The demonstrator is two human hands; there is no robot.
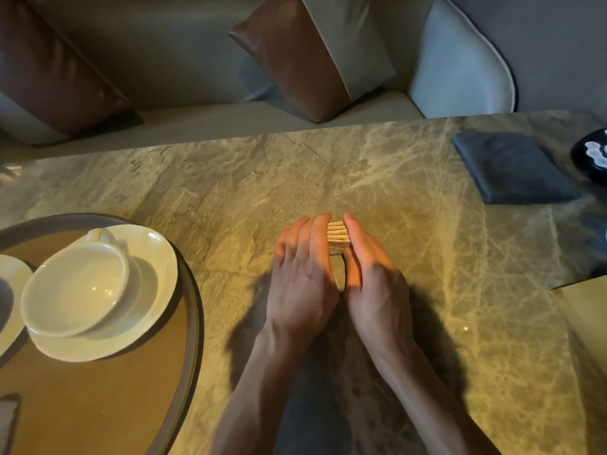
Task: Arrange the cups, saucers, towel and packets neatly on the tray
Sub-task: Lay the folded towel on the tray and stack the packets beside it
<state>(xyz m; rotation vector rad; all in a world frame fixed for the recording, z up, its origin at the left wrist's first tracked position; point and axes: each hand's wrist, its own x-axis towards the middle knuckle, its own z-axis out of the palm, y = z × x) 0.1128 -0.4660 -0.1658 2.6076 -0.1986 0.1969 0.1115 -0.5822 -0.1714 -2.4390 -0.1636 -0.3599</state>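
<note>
Centre of marble table (230, 192): small stack of tan packets (338, 236), standing on edge, pressed between two hands. Left hand (302, 280) flat against the stack's 9 o'clock side, fingers straight and close together, nothing curled round. Right hand (374, 284) likewise against the 3 o'clock side. At 8 o'clock, well apart from the hands: round tray (193, 323) bearing a white saucer (154, 257) with a cup (75, 287) tilted on it, handle toward 12 o'clock. Second saucer (13, 277) cut by the frame edge at 9 o'clock. At 2 o'clock: folded dark towel (512, 167) on the table, off the tray. At 12 o'clock: brown cushion (295, 54).
</note>
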